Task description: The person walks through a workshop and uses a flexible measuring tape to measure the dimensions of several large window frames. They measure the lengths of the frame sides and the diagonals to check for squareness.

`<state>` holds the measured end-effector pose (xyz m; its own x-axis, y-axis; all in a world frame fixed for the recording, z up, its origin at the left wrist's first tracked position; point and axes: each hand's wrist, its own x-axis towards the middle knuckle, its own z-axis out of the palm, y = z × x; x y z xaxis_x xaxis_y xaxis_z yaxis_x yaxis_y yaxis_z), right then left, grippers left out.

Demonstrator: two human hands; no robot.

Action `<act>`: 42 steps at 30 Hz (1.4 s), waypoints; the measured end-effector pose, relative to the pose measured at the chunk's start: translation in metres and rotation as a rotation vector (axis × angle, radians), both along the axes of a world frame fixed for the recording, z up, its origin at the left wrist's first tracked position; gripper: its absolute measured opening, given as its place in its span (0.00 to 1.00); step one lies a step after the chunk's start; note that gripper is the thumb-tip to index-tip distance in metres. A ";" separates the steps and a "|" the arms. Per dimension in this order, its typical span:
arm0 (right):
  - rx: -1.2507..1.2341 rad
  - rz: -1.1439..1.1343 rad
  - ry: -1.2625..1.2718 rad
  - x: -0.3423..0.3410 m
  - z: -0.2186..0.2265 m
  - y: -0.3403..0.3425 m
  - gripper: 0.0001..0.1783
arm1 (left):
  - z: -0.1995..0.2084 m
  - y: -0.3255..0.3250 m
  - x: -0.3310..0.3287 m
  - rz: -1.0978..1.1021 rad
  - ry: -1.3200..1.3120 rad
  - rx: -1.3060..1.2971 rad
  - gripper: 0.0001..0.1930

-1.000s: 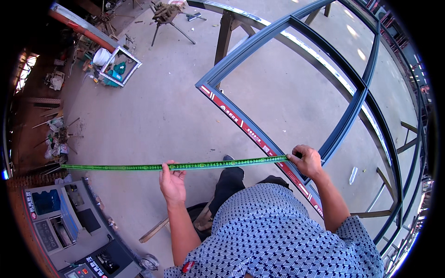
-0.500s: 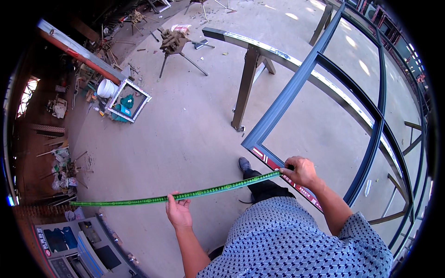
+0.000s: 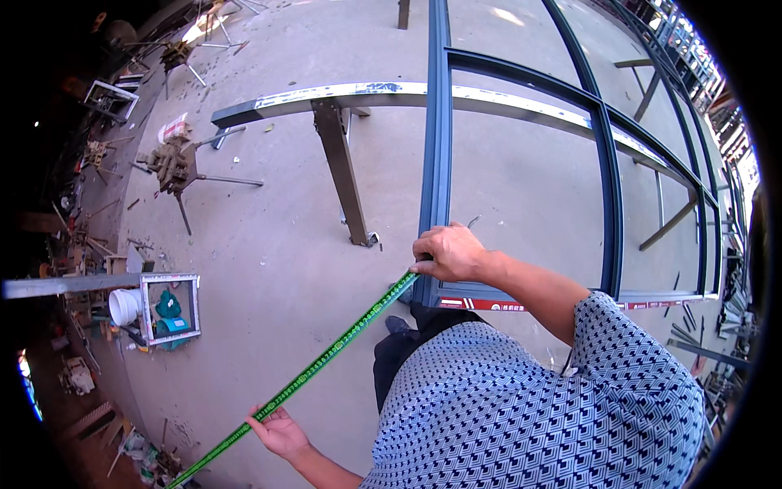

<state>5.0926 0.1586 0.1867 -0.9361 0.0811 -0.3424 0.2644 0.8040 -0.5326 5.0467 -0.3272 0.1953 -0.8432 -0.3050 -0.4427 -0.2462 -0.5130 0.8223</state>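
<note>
A green tape measure blade (image 3: 342, 346) stretches diagonally from the frame's near corner to the lower left, where it leaves the view. My right hand (image 3: 448, 253) is closed on its upper end, against the near left corner of a dark blue-grey metal frame (image 3: 437, 147). Farther down the blade, my left hand (image 3: 279, 432) pinches it between thumb and fingers, palm partly turned up. Along the frame's near edge runs a red and white printed strip (image 3: 476, 304). The case of the tape is not visible.
A metal trestle beam (image 3: 285, 99) with a brown leg (image 3: 342, 175) supports the frame. At left, a tripod stand (image 3: 175, 169) stands on the floor. Near it are a white bucket (image 3: 125, 307) and a small square frame (image 3: 195, 306) around teal items.
My view has turned to the right. My right hand has moved with the tape's end to the frame's near left corner. The tape now slopes more steeply, my left hand lower on it.
</note>
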 end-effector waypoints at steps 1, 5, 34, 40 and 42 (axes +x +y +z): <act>0.016 -0.043 0.008 0.004 0.002 0.000 0.17 | -0.005 -0.006 -0.014 -0.040 0.009 0.020 0.17; 0.068 -0.229 -0.004 0.043 -0.001 0.004 0.16 | -0.022 -0.013 -0.074 -0.190 0.024 0.062 0.16; 0.449 -0.983 -0.234 0.561 0.034 0.119 0.16 | -0.052 0.149 -0.116 -0.682 0.134 0.075 0.12; 0.610 -1.126 -0.364 0.651 0.046 0.174 0.17 | -0.043 0.237 -0.059 -0.651 0.123 -0.018 0.13; 0.618 -1.204 -0.403 0.664 0.047 0.184 0.17 | -0.042 0.261 -0.045 -0.673 0.111 -0.040 0.15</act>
